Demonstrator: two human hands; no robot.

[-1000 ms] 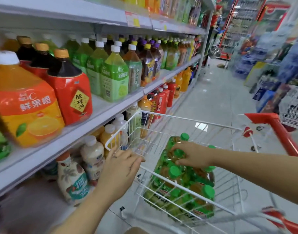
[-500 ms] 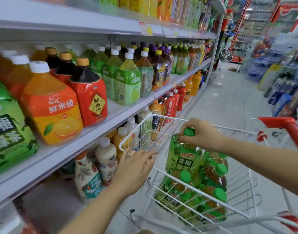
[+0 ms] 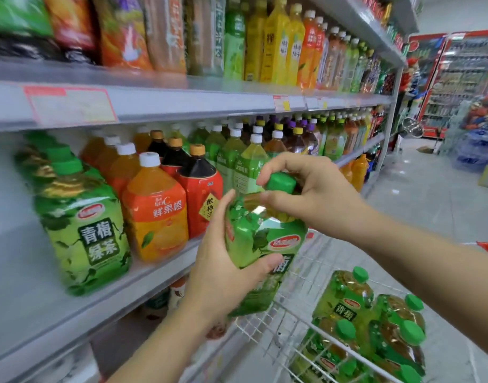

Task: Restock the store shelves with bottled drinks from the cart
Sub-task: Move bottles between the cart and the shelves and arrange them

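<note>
1. Stock on the middle shelf (image 3: 24,308) begins at your far left with a row of green tea bottles (image 3: 84,230): 1 sharp in front, at least 2 blurred behind.
2. Your left hand (image 3: 223,277) wraps the body of 1 held bottle (image 3: 266,234), fingers curled round its label, in the air just before the shelf edge.
3. Your right hand (image 3: 320,200) pinches that bottle's green cap and neck.
4. Your cart (image 3: 265,324), lower right, holds at least 5 spare bottles (image 3: 345,302), so most of the restocking looks left to do.
</note>
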